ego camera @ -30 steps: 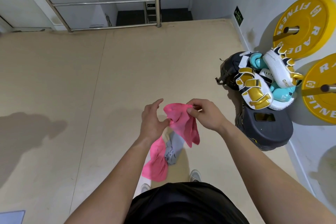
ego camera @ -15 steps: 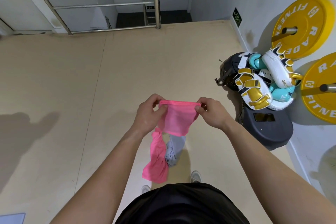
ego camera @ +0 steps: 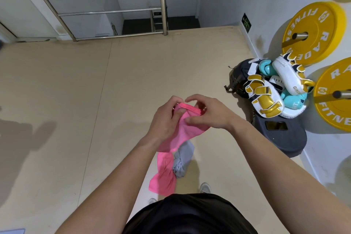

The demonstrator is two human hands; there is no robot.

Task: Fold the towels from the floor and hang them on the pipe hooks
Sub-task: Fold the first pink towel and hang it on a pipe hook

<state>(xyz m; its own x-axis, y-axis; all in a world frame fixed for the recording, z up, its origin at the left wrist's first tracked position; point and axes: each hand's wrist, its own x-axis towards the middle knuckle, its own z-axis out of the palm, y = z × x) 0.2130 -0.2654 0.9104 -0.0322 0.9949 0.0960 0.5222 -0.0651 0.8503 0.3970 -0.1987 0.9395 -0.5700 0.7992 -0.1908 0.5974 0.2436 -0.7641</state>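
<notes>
Pink towel (ego camera: 187, 129) cloth is bunched between two bare hands, seen from above by a head-worn camera, at about waist height over a beige floor (ego camera: 95, 100). Half a second ago the hands were apart, with the towel's top edge stretched straight between them. Now they have come together so that they almost touch, and the two ends of that edge meet as a doubled pink rim.

The left hand (ego camera: 167, 119) grips that rim, with its fingers curled round the cloth. The right hand (ego camera: 209, 112) has its thumb on the face of the towel and its fingers arched over the top edge in a narrow pinch. The rest of the pink cloth hangs down twisted below the left wrist. A grey towel (ego camera: 183, 159) dangles just beside it, though what holds it up is hidden by the hands.

This looks like the first fold, made in the air, with the towel halved across its width. The lower part is still twisted and would probably need straightening before another fold.

To the right are two yellow weight plates (ego camera: 313, 32) on wall pegs and a pile of white and gold boxing pads (ego camera: 266, 97). A steel railing (ego camera: 106, 11) stands ahead. No pipe hooks can be made out, so hanging is not yet in reach.
</notes>
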